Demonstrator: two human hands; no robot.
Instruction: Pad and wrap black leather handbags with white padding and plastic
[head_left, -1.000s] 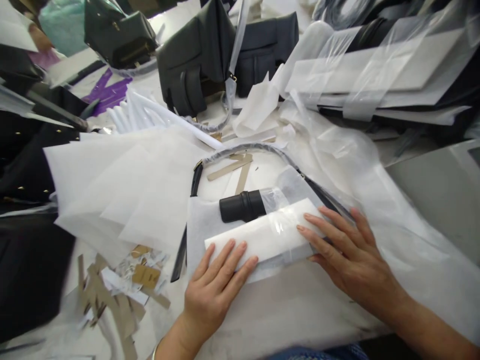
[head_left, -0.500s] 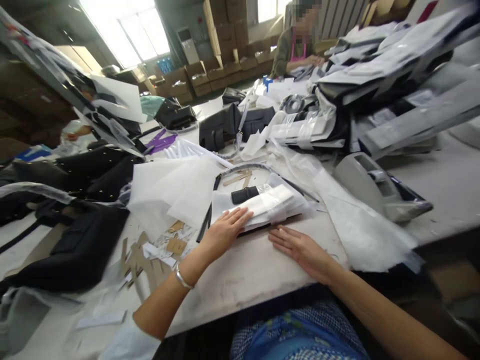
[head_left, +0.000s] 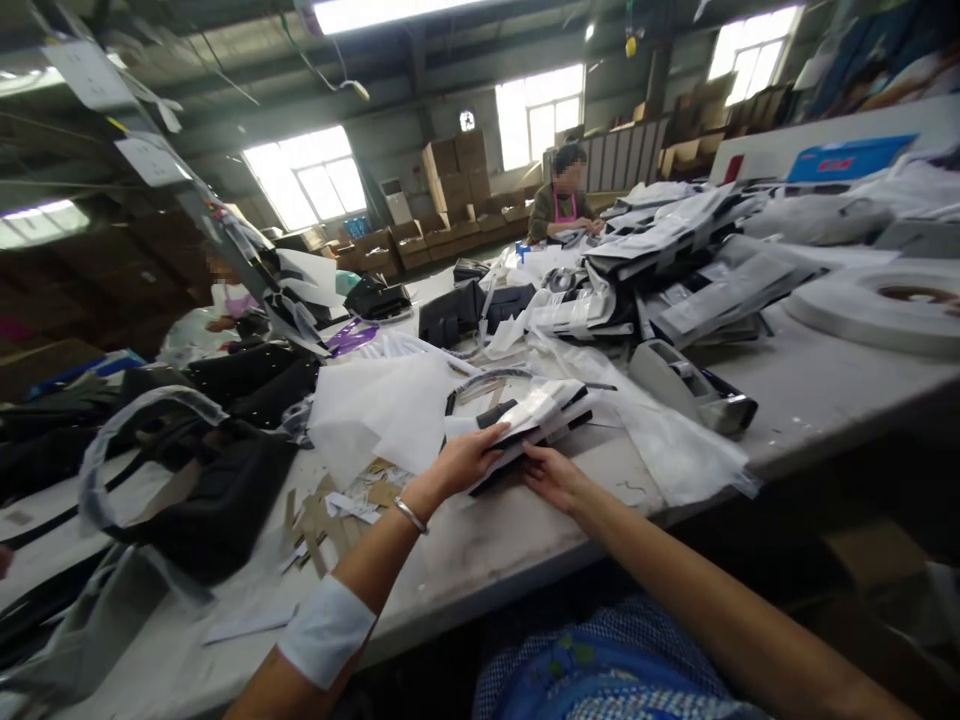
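Observation:
A flat, folded black handbag [head_left: 546,408] with white wrapping and clear film over it lies in front of me, its near edge tilted up off the table [head_left: 480,560]. My left hand [head_left: 466,458] grips its near left edge, thumb on top of the white wrapping. From below, the fingers of my right hand [head_left: 553,478] hold the near edge; part of them is hidden under the bag. Behind it curves a film-wrapped handle [head_left: 491,377]. White sheets [head_left: 379,405] lie to the left, with brown and white paper scraps [head_left: 330,515] nearer me.
A grey tape dispenser [head_left: 679,380] and a crumpled clear plastic sheet [head_left: 667,445] lie to the right. Black bags [head_left: 232,490] crowd the left side. Behind them are a stack of wrapped bags [head_left: 660,235], a large white roll [head_left: 840,310] and a co-worker [head_left: 559,205].
My hands have gone from lying flat, the left on the wrapping and the right on the table, to gripping the bag's near edge, which is now raised. My view has tilted upward.

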